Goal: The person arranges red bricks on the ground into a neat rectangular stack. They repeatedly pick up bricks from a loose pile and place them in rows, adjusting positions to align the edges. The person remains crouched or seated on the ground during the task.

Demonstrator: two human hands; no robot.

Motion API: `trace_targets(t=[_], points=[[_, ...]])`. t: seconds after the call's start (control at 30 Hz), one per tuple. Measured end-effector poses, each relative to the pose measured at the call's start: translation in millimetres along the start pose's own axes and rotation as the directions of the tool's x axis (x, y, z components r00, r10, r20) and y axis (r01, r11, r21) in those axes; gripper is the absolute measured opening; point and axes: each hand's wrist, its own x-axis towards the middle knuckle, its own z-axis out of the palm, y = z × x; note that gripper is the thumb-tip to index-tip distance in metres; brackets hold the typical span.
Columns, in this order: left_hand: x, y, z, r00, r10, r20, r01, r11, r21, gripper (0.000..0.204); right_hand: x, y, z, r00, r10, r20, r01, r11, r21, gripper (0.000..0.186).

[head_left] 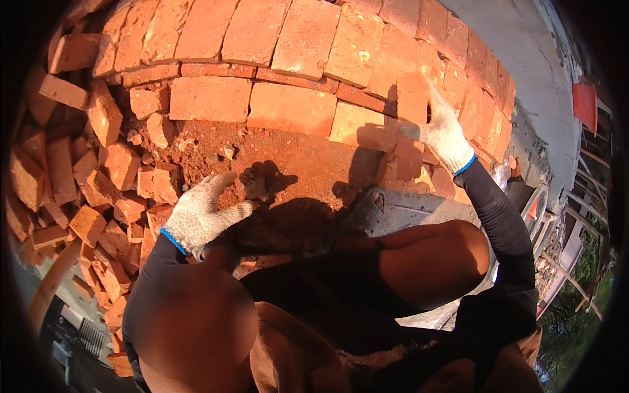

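My right hand (445,131), in a whitish knit glove with a blue cuff, grips an orange-red brick (411,98) at the right end of the brickwork. Its fingers lie along the brick's right side and the thumb is at its lower edge. Just below stands another brick (409,159). My left hand (206,213), gloved alike, is open with thumb and fingers apart, holding nothing. It hovers over reddish rubble, near a dark clod (255,188) in shadow. A row of flat bricks (291,107) lies in front of both hands.
A heap of loose bricks (62,170) fills the left side. Beyond the row runs a curved course of bricks (262,33). Grey concrete (511,52) and a red container (585,108) are at the right. My bent knee (452,259) is between my arms.
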Motion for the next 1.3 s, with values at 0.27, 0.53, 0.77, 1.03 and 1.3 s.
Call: trace_targets(t=[0.27, 0.53, 0.77, 1.03, 1.3], points=[[17, -4, 13, 0.997, -0.022, -0.075, 0.005, 0.975, -0.221, 0.082, -45, -5, 121, 0.89, -0.355, 0.286, 0.45, 0.788, -0.421, 0.133], [12, 4, 15, 0.995, -0.062, -0.074, 0.035, 0.949, -0.314, 0.08, -74, 48, 228, 0.842, -0.539, 0.006, 0.354, 0.545, -0.76, 0.067], [18, 11, 13, 0.997, -0.057, -0.049, 0.038, 0.944, -0.329, 0.079, -82, 91, 250, 0.884, -0.468, 0.009, 0.315, 0.581, -0.751, 0.067], [20, 6, 13, 0.998, -0.054, -0.033, 0.047, 0.979, -0.199, 0.077, -79, 90, 267, 0.84, -0.535, 0.092, 0.432, 0.555, -0.711, 0.065], [16, 8, 11, 0.993, -0.105, -0.048, 0.088, 0.956, -0.279, 0.081, -64, 102, 280, 0.783, -0.605, 0.145, 0.533, 0.534, -0.657, 0.063]])
